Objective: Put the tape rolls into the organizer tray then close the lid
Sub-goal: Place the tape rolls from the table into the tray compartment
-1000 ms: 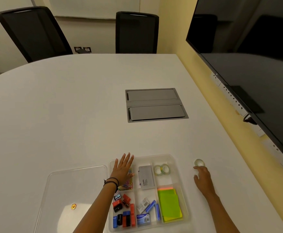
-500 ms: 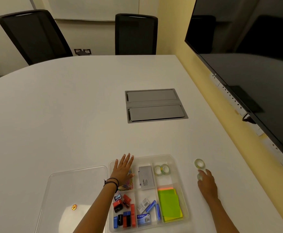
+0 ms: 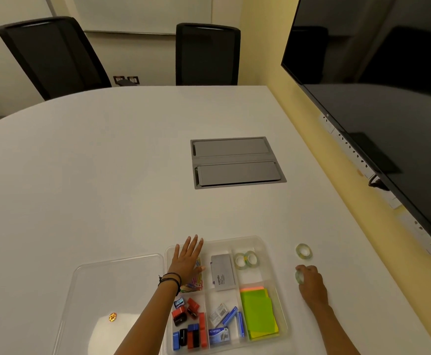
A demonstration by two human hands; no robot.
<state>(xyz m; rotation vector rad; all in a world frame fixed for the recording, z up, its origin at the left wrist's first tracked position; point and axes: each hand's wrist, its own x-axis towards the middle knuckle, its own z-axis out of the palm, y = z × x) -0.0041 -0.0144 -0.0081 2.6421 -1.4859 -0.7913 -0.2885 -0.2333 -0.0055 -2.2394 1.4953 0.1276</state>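
The clear organizer tray (image 3: 265,245) lies on the white table near me, with two tape rolls (image 3: 246,259) in its back right compartment. Its clear lid (image 3: 101,283) lies flat to the left. My left hand (image 3: 187,260) rests flat with spread fingers on the tray's back left corner. To the right of the tray, my right hand (image 3: 311,285) grips a tape roll (image 3: 299,276) between its fingers, just above the table. Another tape roll (image 3: 304,251) lies on the table just beyond that hand.
The tray also holds sticky notes (image 3: 259,311), a grey box (image 3: 222,272), staple boxes, paper clips and small coloured sharpeners. A grey cable hatch (image 3: 237,162) is set in the table's middle. A large screen (image 3: 378,98) hangs at right; two black chairs stand beyond the table.
My right hand drew back toward me from the far roll and closed on a nearer tape roll. The left hand stayed on the tray.
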